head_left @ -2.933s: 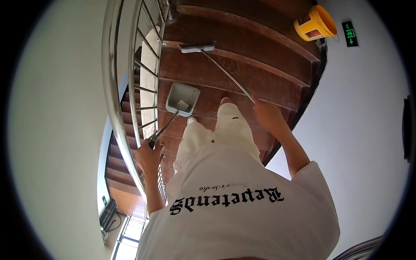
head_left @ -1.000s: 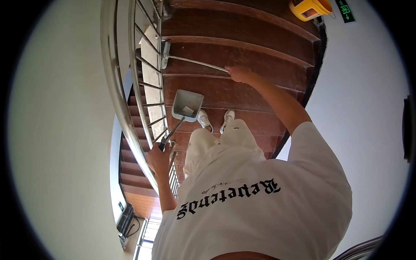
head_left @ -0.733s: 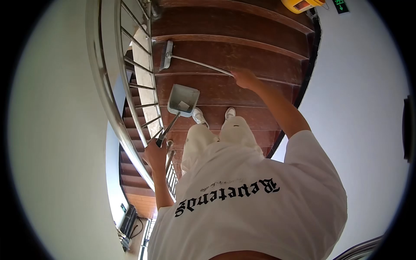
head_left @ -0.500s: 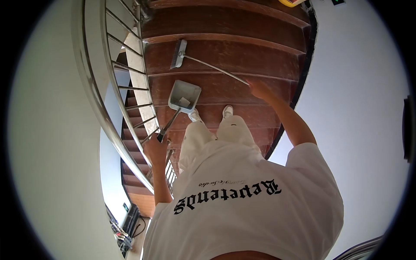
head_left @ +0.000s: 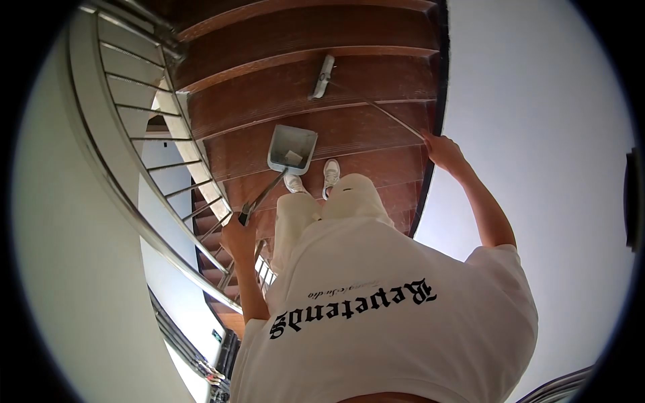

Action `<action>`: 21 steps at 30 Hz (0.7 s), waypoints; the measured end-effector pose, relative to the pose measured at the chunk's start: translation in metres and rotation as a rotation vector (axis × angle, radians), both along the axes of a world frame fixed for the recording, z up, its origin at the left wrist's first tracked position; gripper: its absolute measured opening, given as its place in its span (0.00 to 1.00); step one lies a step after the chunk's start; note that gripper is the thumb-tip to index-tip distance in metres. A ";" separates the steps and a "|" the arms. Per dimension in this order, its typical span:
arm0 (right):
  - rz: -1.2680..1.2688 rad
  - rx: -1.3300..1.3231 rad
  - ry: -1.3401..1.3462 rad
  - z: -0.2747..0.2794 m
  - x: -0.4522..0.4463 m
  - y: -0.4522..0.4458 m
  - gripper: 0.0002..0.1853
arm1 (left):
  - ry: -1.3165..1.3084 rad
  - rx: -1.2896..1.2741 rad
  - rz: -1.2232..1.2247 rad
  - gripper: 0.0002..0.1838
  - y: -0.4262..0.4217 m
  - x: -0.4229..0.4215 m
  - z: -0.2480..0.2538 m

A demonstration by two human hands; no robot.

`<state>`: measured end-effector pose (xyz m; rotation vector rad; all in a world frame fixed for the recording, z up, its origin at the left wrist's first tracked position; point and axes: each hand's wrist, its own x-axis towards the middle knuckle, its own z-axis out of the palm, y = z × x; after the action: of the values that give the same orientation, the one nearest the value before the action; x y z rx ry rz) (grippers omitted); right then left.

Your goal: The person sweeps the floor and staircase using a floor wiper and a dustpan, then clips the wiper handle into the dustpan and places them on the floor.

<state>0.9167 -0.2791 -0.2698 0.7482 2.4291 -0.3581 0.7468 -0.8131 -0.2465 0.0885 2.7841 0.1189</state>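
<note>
Right hand [head_left: 441, 151]: closed around the upper part of the broom [head_left: 324, 77]; the arm is stretched out to the right side, and the hand is seen in front of the dark border [head_left: 430, 176] of the stairs.
Left hand [head_left: 238, 236]: closed around the dark grip [head_left: 243, 218] of the dustpan [head_left: 287, 141]; the hand is kept near the railing [head_left: 154, 240], but whether the metal is touched cannot be told.
Broom: its thin stick [head_left: 388, 115] is slanted from the right hand to the grey head, which is placed obliquely over one step [head_left: 376, 80], between two curved edges.
Dustpan: it is held over the next nearer step, just beside the left shoe [head_left: 295, 183], with its open side turned away from the body; whether the floor is touched is not clearly shown.
Inside the pan: one small pale piece [head_left: 293, 157] is seen near the handle side; its material cannot be told.
Feet: the right shoe [head_left: 330, 173] is placed near the left one, and both are white.
Clothes: white trousers [head_left: 356, 198] and a white shirt [head_left: 396, 262] are worn; the dark letters are seen upside down.
</note>
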 end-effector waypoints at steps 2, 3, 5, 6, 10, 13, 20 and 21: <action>-0.014 -0.008 -0.028 0.008 0.011 0.004 0.22 | -0.007 0.011 -0.024 0.24 0.012 0.003 0.002; -0.021 -0.064 0.040 0.000 0.014 0.007 0.22 | -0.004 0.017 -0.029 0.24 0.015 0.002 0.003; -0.046 -0.109 0.111 -0.018 0.015 0.010 0.21 | 0.000 -0.014 -0.059 0.25 0.023 0.001 0.000; -0.026 -0.145 0.151 -0.029 0.012 0.007 0.21 | -0.011 0.000 -0.063 0.25 0.025 0.001 -0.005; 0.011 -0.222 0.294 -0.082 -0.006 -0.013 0.20 | -0.026 0.014 -0.115 0.25 0.028 0.003 -0.018; -0.025 -0.239 0.160 -0.116 -0.030 -0.016 0.21 | -0.042 0.017 -0.160 0.24 0.035 0.001 -0.031; 0.071 -0.101 0.076 -0.151 -0.021 0.032 0.22 | -0.031 -0.037 -0.256 0.22 0.062 0.004 -0.035; 0.072 -0.108 0.064 -0.158 -0.008 0.043 0.22 | -0.027 -0.054 -0.248 0.22 0.062 0.007 -0.035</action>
<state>0.9083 -0.2360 -0.4279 0.6097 2.4666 -0.4872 0.7535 -0.7508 -0.2818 0.4126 2.7202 -0.0166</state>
